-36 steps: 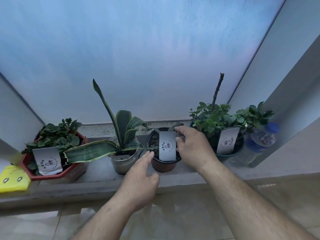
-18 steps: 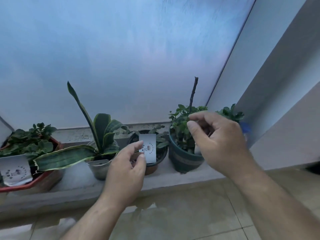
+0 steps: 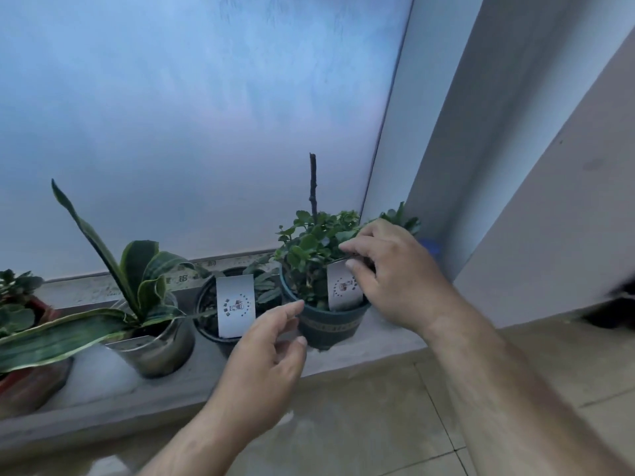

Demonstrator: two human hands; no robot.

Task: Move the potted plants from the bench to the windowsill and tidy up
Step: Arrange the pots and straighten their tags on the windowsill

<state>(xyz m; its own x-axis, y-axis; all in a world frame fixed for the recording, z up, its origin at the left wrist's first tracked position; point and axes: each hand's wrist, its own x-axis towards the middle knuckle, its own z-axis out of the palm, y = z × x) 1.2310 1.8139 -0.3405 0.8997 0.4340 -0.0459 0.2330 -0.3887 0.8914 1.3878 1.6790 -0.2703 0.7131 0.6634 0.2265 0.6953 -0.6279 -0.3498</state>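
Note:
Several potted plants stand in a row on the grey windowsill (image 3: 385, 338). At the right is a dark green pot (image 3: 330, 326) with a leafy bush and a bare stick. My right hand (image 3: 388, 269) pinches the top of the white label card (image 3: 340, 286) stuck in that pot. My left hand (image 3: 264, 359) hovers with fingers apart just in front of a small dark pot (image 3: 209, 324) that carries its own white card (image 3: 235, 305). A metal pot (image 3: 158, 348) with a long-leaved striped plant stands further left. A red pot (image 3: 31, 376) shows at the left edge.
Frosted window glass (image 3: 206, 115) rises right behind the pots. A grey wall column (image 3: 515, 166) closes the sill on the right. A blue bottle cap (image 3: 429, 247) peeks out behind my right hand. Beige tiles (image 3: 378, 417) lie below the sill.
My right hand left the small dark pot, moved right and came down on the label card in the dark green pot. My left hand drifted right. The view swung to the right.

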